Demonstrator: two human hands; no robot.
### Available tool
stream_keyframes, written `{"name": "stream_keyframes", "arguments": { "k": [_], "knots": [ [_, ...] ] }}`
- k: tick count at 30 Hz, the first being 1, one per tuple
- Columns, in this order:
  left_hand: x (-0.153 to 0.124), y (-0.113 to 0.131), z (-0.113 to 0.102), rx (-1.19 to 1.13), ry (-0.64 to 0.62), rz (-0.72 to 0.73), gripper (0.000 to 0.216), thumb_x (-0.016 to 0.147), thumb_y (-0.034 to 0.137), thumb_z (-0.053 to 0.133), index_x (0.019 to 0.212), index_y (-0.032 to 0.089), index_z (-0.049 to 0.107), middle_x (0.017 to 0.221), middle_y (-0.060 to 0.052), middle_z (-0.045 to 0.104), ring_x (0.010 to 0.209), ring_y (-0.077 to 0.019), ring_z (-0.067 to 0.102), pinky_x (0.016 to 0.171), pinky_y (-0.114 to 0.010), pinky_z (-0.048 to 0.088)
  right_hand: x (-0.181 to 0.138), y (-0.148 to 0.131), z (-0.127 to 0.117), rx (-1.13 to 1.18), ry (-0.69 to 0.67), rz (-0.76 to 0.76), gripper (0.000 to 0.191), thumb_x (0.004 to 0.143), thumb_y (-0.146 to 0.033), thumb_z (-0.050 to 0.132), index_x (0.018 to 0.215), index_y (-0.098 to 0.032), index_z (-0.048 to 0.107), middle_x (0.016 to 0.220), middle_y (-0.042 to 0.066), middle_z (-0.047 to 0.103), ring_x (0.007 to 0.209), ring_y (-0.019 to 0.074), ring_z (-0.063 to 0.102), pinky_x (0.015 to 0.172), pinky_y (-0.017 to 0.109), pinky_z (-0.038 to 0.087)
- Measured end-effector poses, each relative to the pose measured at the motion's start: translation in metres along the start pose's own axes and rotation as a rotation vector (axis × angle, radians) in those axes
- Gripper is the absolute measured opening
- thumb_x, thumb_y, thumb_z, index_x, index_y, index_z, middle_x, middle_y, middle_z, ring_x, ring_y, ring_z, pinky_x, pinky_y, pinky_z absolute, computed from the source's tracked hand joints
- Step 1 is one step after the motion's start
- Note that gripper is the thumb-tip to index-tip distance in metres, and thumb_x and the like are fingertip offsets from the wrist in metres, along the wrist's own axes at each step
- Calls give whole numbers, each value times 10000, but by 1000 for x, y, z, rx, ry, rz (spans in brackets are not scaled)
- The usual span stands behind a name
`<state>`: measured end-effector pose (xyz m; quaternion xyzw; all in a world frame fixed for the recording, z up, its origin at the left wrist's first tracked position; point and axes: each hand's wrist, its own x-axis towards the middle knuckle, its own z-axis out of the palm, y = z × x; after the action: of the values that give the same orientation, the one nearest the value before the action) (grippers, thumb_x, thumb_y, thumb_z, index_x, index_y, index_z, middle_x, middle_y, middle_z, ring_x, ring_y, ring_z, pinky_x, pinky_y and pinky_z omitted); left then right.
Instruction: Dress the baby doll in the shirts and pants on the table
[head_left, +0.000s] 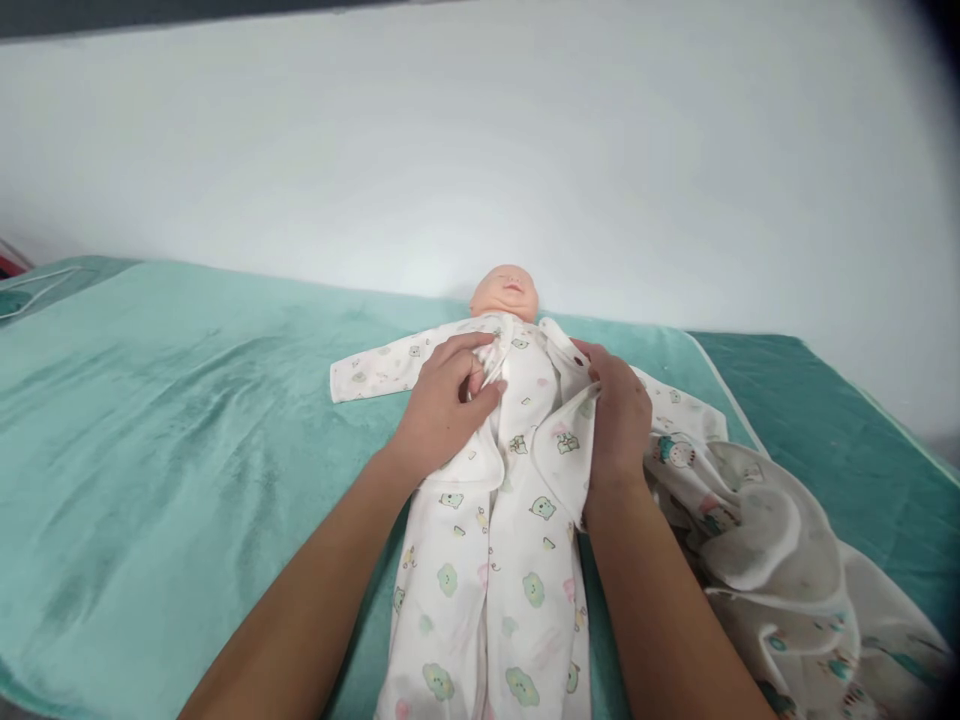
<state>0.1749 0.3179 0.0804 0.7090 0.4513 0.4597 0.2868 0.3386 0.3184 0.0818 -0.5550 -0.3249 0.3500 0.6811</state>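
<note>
A baby doll lies on its back, its head toward the wall. It is dressed in white printed trousers and a white printed baby jacket whose front stands partly open. My left hand pinches the jacket's front edge at the chest, thumb and fingers close together. On the other side, my right hand grips the opposite front panel, pulled up and away from the body. A dark snap shows near those right fingertips. The doll's sleeves stretch out to both sides.
A light green blanket covers the surface beneath the doll. Crumpled white printed cloth is heaped beside my right forearm. Darker green sheeting extends at the right. A white wall rises directly behind the doll's head.
</note>
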Motion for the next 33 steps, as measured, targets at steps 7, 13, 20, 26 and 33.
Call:
{"name": "stream_keyframes", "arguments": {
  "k": [7,13,20,26,33],
  "knots": [
    [1,-4,2,25,213,-56,201,850,158,566,738,221,411,869,1,595,867,-158,558,790,-317,444,10,2,-1,-329,-125,-109,171,684,-277,728,778,-222,596,857,-9,638,764,158,561,708,301,441],
    [3,-11,-3,-147,418,-216,151,808,156,589,767,219,458,797,32,546,717,-106,519,684,-260,419,16,5,-8,-382,-167,-115,290,714,-291,711,999,-246,686,740,-40,575,686,148,531,648,291,420],
    [15,-32,-24,-383,677,-439,140,760,175,637,840,208,528,808,32,513,617,-74,437,552,-214,348,32,7,-17,-91,197,77,198,627,-216,715,818,-213,660,729,-33,604,636,133,523,589,278,437],
    [17,-44,-34,-477,814,-573,135,803,214,636,901,199,545,806,35,502,630,-72,442,601,-222,389,38,15,-19,-34,158,48,247,614,-255,759,846,-226,678,796,-21,652,726,161,598,701,315,512],
    [17,-45,-28,-304,660,-492,172,851,287,617,1013,232,597,1010,-8,603,850,-119,579,768,-257,476,26,22,-11,-232,-209,-81,308,732,-352,739,1028,-270,755,1131,12,732,1089,239,638,1012,430,466]
  ]
}}
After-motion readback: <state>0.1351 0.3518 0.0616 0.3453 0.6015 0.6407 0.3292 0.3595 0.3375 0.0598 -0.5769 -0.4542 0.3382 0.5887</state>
